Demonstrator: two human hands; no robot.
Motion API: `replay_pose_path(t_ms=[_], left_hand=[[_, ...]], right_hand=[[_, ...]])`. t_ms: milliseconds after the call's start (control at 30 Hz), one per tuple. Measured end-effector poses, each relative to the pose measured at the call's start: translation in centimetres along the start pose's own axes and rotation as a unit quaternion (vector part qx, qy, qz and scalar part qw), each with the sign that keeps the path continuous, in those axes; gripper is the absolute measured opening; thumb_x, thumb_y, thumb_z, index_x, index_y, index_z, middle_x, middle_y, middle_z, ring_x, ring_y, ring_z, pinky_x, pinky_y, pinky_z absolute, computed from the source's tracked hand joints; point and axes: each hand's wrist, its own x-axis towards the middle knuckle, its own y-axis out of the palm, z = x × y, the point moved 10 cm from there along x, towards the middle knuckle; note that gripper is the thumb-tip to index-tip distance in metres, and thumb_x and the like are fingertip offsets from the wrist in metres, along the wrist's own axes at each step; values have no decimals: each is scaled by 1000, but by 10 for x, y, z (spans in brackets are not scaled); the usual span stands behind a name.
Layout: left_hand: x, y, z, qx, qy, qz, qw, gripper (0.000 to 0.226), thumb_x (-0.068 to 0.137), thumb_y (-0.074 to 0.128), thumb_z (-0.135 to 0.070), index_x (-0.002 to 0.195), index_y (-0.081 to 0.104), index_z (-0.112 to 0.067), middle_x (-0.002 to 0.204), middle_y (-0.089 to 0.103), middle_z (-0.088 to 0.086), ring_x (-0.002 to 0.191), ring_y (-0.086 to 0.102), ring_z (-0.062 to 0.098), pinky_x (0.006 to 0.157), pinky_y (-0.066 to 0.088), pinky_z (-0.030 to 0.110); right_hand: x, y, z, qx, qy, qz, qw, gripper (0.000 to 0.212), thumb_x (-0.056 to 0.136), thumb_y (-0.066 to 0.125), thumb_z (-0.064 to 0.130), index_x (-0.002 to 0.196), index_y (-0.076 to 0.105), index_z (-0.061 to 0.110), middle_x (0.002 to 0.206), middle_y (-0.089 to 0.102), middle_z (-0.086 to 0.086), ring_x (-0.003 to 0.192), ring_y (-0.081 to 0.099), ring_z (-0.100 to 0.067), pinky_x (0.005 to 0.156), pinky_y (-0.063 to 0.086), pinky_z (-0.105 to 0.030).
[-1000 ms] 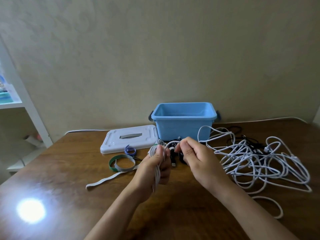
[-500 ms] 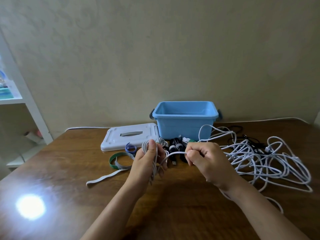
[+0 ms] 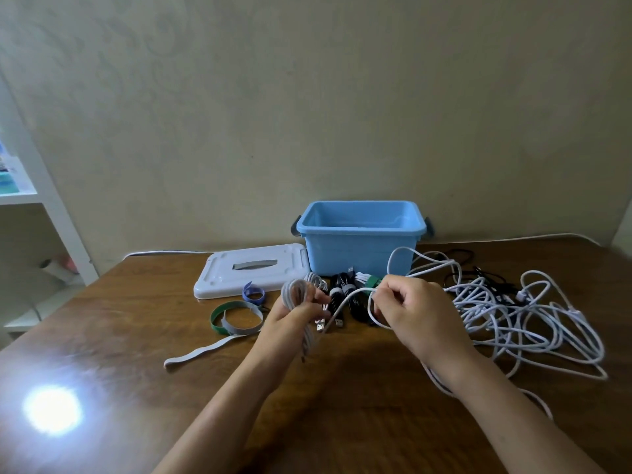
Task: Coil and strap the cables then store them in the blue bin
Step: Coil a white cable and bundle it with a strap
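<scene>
Your left hand (image 3: 294, 316) gripped the limp coil (image 3: 297, 295) mid-frame; your right hand (image 3: 410, 313) pinched the springy, light cable (image 3: 345, 297) near it.

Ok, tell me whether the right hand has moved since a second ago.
Yes. The right hand, pinching the white cable, has drawn away rightward from the left hand, judged against the blue plastic bin.

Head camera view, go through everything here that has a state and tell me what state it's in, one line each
Blue bin: open, lid off.
White lid: flat on the table, left of the bin.
White cable coil: partly wound, gripped by the left hand.
Right hand: pinching the cable's free run.
White cable pile: loose, tangled.
Bundled cables: coiled, strapped, outside the bin.
Green strap: looped, unused.
</scene>
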Motion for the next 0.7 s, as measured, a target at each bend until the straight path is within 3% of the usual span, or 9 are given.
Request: replay_pose_path(t_ms=[67, 133, 233, 333, 400, 500, 533, 600, 700], left_hand=[[3, -12, 0, -20, 4, -28, 999, 36, 96, 58, -4, 76, 75, -29, 98, 70, 9, 102, 66, 31, 100, 50, 50], [4, -14, -3, -49, 14, -16, 999, 41, 98, 55, -2, 69, 71, -28, 83, 64, 9, 85, 60, 33, 92, 48, 54], [3, -5, -7, -48, 22, 20, 998, 35, 101, 54, -8, 71, 62, -23, 68, 53, 8, 64, 49, 23, 70, 45, 43], [2, -6, -2, -32, -2, 2, 999, 12, 100, 58, -15, 88, 58, -15, 69, 51, 3, 60, 48, 14, 57, 42, 29], [2, -11, -3, -18, 0, -20, 1000, 7, 100, 58, -16, 95, 57, -12, 67, 51, -1, 59, 47, 10, 56, 42, 26], [3, -10, -8, -4, 24, -11, 1000, 8, 102, 55, -17, 97, 58, -11, 66, 49, -3, 58, 44, 9, 55, 40, 25], [3, -8, -9, 9, 32, 3, 999, 8, 102, 54, -16, 98, 60, -13, 66, 49, -5, 58, 43, 8, 55, 39, 25], [0, 0, -11, 32, 48, 47, 997, 11, 103, 53, -18, 101, 64, -15, 66, 48, -8, 58, 41, 8, 54, 36, 24], [-8, 17, -12, 63, 54, 98, 992, 27, 102, 52, -39, 102, 65, -16, 71, 49, -6, 60, 43, 6, 54, 37, 21]], right_hand=[[1, 1, -6, -60, 23, 29, 998, 17, 99, 54, 32, 91, 69, 37, 48, 56, 14, 49, 53, -4, 41, 26, -18], [0, 10, -4, -86, 14, 74, 993, 25, 100, 51, 29, 110, 70, 42, 51, 57, 14, 48, 52, -1, 40, 30, -16], [-4, 25, 1, -118, 4, 132, 984, 22, 100, 54, 28, 102, 75, 33, 78, 67, 17, 60, 57, 2, 46, 33, -11], [-5, 28, 0, -79, 12, 151, 985, 17, 97, 59, 26, 91, 75, 30, 82, 69, 15, 71, 63, -3, 53, 40, -12], [-4, 26, 1, -22, 16, 150, 988, 21, 95, 59, 24, 83, 74, 31, 79, 70, 15, 75, 64, -2, 63, 49, -19], [-4, 25, 6, 58, 4, 146, 988, 29, 96, 56, 18, 78, 72, 33, 70, 68, 13, 64, 61, -4, 57, 43, -24], [-5, 26, 8, 82, 1, 145, 986, 30, 98, 54, 17, 80, 72, 34, 71, 68, 10, 62, 60, -9, 55, 44, -31], [-6, 29, 10, 111, -6, 147, 983, 31, 102, 50, 18, 87, 70, 35, 76, 69, 8, 70, 63, -18, 67, 51, -42], [-8, 32, 15, 138, -30, 149, 979, 30, 105, 48, 18, 94, 69, 35, 82, 70, 12, 80, 65, -9, 79, 53, -38]])
